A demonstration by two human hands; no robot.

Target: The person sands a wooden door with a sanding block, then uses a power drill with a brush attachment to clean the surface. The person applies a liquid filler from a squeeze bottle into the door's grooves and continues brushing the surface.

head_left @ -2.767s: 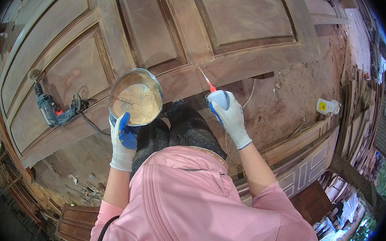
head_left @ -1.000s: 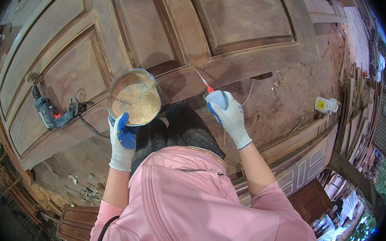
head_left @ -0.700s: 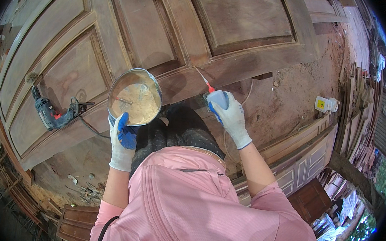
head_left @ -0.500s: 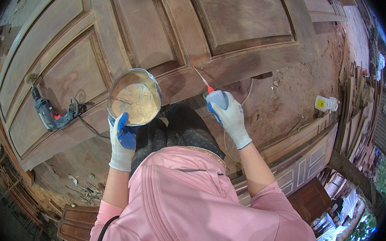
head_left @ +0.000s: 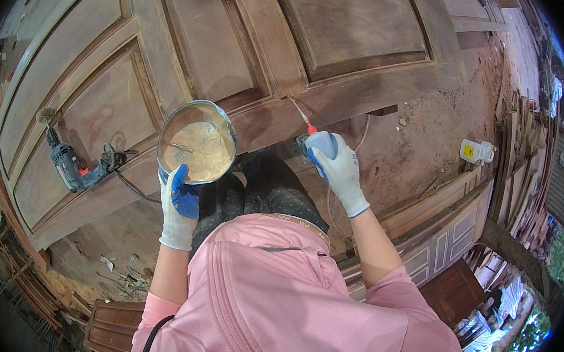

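In a white glove with a blue palm, my left hand [head_left: 181,207] grips the rim of a round metal bowl [head_left: 229,146]. Tan powder [head_left: 205,154] fills the bowl's bottom, and a small stick-like tool [head_left: 181,147] lies in it. My gloved right hand [head_left: 341,171] is closed around a glue bottle [head_left: 322,141] with a red collar and a long thin nozzle. The nozzle's tip is at a joint near the close edge of a brown panelled wooden door [head_left: 260,117]; whether it touches the wood I cannot tell.
On the door's left part lies a power drill [head_left: 71,166] with a round brush at its tip and a trailing cable. A white jug [head_left: 476,151] with a yellow label sits at the right. Timber strips [head_left: 520,177] are stacked beyond it, and more panelled doors [head_left: 444,240] lean nearby.
My right hand and the glue bottle have shifted slightly to the right, and the nozzle tip has moved a little along the joint. My left hand and the bowl are nearly still.
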